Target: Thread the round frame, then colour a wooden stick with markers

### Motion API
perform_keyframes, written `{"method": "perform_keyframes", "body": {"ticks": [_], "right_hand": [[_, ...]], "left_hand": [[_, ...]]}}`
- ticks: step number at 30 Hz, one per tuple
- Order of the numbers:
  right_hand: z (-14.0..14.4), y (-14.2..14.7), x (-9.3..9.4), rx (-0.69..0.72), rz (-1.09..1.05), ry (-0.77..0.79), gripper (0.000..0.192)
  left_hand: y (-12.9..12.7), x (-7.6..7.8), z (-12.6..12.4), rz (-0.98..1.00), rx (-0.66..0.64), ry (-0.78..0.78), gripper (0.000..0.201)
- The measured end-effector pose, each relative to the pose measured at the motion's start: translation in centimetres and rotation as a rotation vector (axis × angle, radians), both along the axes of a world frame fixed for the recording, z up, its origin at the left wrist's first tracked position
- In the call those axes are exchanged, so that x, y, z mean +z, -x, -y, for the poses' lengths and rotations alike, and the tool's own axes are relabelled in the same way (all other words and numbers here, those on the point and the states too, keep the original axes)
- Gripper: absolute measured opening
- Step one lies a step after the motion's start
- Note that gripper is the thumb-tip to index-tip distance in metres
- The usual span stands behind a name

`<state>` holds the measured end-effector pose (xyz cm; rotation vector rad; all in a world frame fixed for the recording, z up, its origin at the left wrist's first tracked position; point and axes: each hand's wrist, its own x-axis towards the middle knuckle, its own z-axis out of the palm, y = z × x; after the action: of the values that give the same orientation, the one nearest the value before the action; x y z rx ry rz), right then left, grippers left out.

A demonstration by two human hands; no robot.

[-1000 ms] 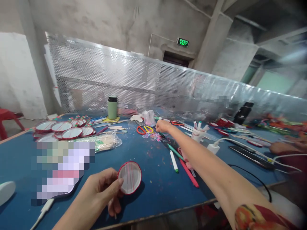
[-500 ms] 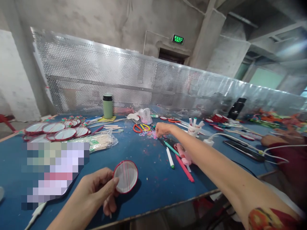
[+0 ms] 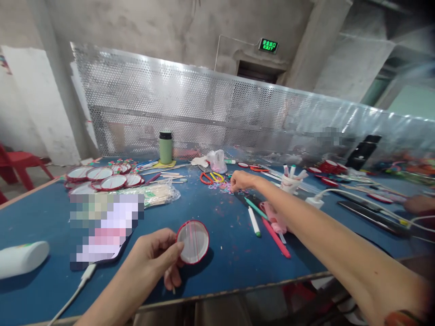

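Note:
My left hand [image 3: 159, 258] is closed around a small round toy drum [image 3: 193, 242] with a red rim and a pale face, gripped at its left edge. Thin pink-red bands run across that face, and a short stick end shows under my fingers. Farther off, my right hand [image 3: 242, 180] reaches down to a scattered heap of tiny coloured rubber bands [image 3: 220, 186]. Its fingers are drawn together, and whatever they pinch is hidden. Just left of the heap lie scissors [image 3: 206, 178] with orange and yellow handles; a clear plastic bag [image 3: 216, 161] sits behind.
Finished-looking red-rimmed drums [image 3: 113, 182] are piled at left, near a bag of wooden sticks [image 3: 161, 194] and a blurred phone [image 3: 107, 231]. A green bottle [image 3: 166, 148] stands behind. Markers [image 3: 254, 222], a cup of pens [image 3: 290, 183] and a dark phone [image 3: 370, 217] lie rightward. Another person's hand [image 3: 416, 204] is far right.
My view has turned left, so everything sits farther right, and a white container appears at the left edge. My left hand still holds the drum; my right hand stays at the rubber bands.

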<state>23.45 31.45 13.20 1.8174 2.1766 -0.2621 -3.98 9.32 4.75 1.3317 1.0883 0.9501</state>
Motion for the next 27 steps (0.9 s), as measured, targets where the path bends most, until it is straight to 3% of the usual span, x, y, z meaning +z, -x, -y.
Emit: {"method": "perform_keyframes", "body": {"ticks": [13,19,27], "right_hand": [[-0.8,-1.5,0.7,-0.097,-0.12,-0.119,0.032],[-0.2,-2.2,1.4,-0.201,-0.044,-0.113,0.032],[-0.6,-3.2,0.9,-0.257,0.045,-0.086,0.033]], "left_hand": [[-0.1,-0.7,0.2,-0.023,0.029,-0.017,0.049],[0.1,-0.1,0.2,-0.082,-0.019,0.034,0.06],[0.1,-0.1,0.1,-0.123,-0.019,0.041,0.065]]}}
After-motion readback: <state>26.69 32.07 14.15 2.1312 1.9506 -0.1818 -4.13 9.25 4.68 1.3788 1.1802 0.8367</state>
